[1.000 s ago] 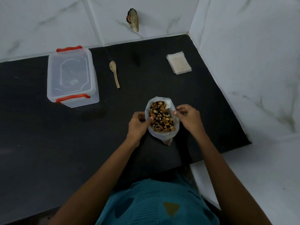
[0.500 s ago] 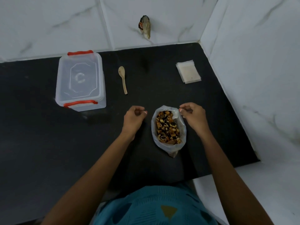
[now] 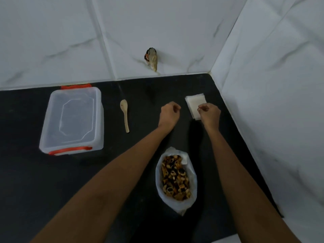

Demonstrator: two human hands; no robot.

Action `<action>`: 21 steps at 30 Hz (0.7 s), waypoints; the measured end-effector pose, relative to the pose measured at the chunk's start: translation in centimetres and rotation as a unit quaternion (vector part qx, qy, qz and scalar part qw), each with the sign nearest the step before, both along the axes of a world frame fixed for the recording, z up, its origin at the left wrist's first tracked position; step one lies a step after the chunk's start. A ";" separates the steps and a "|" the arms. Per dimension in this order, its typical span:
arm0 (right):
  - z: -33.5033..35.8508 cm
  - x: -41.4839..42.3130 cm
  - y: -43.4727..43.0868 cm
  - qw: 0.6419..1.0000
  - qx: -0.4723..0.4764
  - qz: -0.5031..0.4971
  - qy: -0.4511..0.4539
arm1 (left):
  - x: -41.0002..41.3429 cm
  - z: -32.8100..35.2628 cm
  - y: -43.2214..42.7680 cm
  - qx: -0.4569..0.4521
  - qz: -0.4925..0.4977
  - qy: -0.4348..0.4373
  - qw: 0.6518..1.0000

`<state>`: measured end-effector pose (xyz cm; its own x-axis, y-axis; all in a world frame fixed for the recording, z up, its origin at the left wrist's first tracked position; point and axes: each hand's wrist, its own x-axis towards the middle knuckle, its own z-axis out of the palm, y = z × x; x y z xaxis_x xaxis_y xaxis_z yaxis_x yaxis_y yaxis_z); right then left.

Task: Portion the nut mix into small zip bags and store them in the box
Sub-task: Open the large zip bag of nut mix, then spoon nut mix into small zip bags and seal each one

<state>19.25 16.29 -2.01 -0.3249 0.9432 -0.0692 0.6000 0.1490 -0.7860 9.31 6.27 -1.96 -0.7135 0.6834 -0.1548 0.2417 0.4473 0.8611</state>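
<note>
A clear, rounded-corner plastic box (image 3: 73, 118) with its lid on and red clip handles (image 3: 70, 150) sits at the left of the matte black counter (image 3: 26, 172). Just right of it lies a pale wooden spoon (image 3: 125, 116), bowl pointing towards the glossy marble-look wall tiles (image 3: 175, 23). The left hand (image 3: 169, 114) hovers over the counter as a loose fist, fingers curled in, with nothing in it. Nearer the person, between the two forearms, a soft translucent bag (image 3: 175, 206) stands open-mouthed, packed with the nut mix (image 3: 175, 179) in brown, tan and dark lumps. Far right, near the corner, a flat stack of small zip bags (image 3: 194, 102), square and milky white, lies on the counter; the right hand (image 3: 210, 115) rests over its near edge, thumb and forefinger pinching the top of the stack.

A second ago both hands were at the nut bag's rim; half a second ago the left had let go. Now both have reached past it, the bag left standing alone.
</note>
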 end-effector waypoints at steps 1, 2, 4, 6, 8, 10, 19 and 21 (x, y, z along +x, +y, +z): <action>-0.1 -0.3 0.9 1.000 0.005 -0.002 -0.009 | 0.0 -0.1 1.2 -0.005 0.002 -0.005 1.000; -0.3 -0.5 1.8 1.000 0.010 -0.003 -0.017 | -0.1 -0.2 2.3 -0.013 0.005 -0.011 1.000; -0.7 -0.8 3.2 0.999 0.021 -0.001 -0.030 | -0.1 -0.7 4.0 -0.036 0.019 -0.029 0.999; -1.2 -1.1 4.5 0.998 0.033 -0.004 -0.048 | -0.1 -1.2 5.6 -0.057 0.035 -0.050 0.996; -1.7 -1.2 5.6 0.997 0.026 -0.007 -0.069 | -0.3 -1.7 6.9 -0.074 0.053 -0.065 0.994; -2.2 -1.4 6.3 0.997 -0.009 -0.003 -0.080 | -0.3 -2.2 8.0 -0.082 0.063 -0.073 0.992; -3.2 -1.4 7.3 0.996 -0.051 -0.037 -0.056 | -0.1 -2.7 10.3 -0.134 0.055 -0.048 0.988; -3.0 -1.3 7.4 0.996 -0.059 -0.040 -0.046 | -0.1 -2.6 10.4 -0.128 0.064 -0.048 0.989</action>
<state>17.95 23.71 -4.97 -0.2362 0.9492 -0.2080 0.6763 0.0069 -0.7366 9.23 16.67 -4.56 -0.7649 0.5187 -0.3821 0.0921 0.6750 0.7320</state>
